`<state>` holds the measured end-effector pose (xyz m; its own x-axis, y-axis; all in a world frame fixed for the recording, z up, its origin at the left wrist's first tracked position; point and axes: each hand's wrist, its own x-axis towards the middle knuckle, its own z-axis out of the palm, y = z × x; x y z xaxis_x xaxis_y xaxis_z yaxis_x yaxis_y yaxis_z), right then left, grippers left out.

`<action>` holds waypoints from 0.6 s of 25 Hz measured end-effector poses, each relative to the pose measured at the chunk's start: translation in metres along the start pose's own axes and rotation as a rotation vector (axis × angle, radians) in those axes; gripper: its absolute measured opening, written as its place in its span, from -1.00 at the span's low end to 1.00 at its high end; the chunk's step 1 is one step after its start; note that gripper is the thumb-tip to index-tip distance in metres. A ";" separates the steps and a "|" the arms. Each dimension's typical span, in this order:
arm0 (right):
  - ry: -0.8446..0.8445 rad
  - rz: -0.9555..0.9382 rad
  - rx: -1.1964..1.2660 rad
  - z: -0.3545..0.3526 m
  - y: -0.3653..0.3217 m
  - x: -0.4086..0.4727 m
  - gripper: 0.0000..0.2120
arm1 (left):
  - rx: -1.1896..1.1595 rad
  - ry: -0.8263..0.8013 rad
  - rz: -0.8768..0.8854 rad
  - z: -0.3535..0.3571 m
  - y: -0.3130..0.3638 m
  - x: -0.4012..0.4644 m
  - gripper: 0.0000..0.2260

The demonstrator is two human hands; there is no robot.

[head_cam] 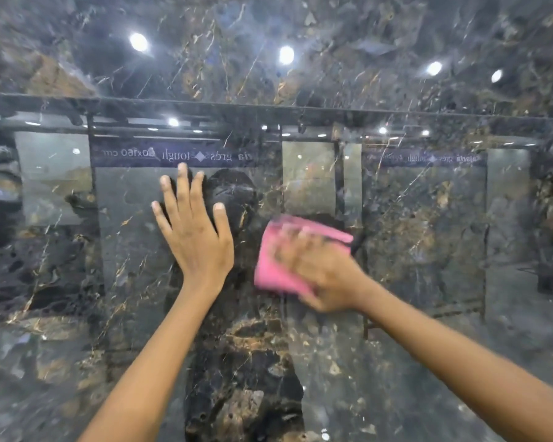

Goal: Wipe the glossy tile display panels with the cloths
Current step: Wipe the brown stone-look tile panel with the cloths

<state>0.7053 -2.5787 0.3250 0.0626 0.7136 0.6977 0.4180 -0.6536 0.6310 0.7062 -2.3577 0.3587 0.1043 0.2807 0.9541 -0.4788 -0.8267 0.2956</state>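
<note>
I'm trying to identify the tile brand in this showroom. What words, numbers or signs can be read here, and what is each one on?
"gres tough", mirror-reversed: on the blue banner reflected in the glossy tile panel.
"x160 cm", mirror-reversed: same banner; its first digits are unclear.
"ia": the tail of a cut-off word on that banner.
Second reflected banner: seems to repeat "gres tough", otherwise too blurred to read.
Pink cloth: no text visible.

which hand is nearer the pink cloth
Right. The right hand presses the pink cloth against the dark glossy marble tile panel; the left hand lies flat on the panel, beside the cloth, apart from it.
</note>
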 end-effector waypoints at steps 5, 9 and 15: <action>0.192 0.223 -0.115 -0.041 0.101 -0.016 -0.38 | -0.029 -0.079 0.067 0.025 0.044 0.004 -0.50; 0.446 1.048 0.030 -0.095 0.189 0.022 -0.35 | 0.162 -0.074 0.031 0.055 0.064 -0.010 -0.48; -0.140 -0.436 -0.051 -0.048 0.129 -0.046 -0.39 | 0.246 -0.086 0.084 0.056 0.051 -0.039 -0.50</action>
<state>0.7129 -2.7079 0.3902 0.0139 0.9496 0.3133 0.3878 -0.2939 0.8736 0.7266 -2.4380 0.3391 0.1521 0.1719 0.9733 -0.2641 -0.9419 0.2076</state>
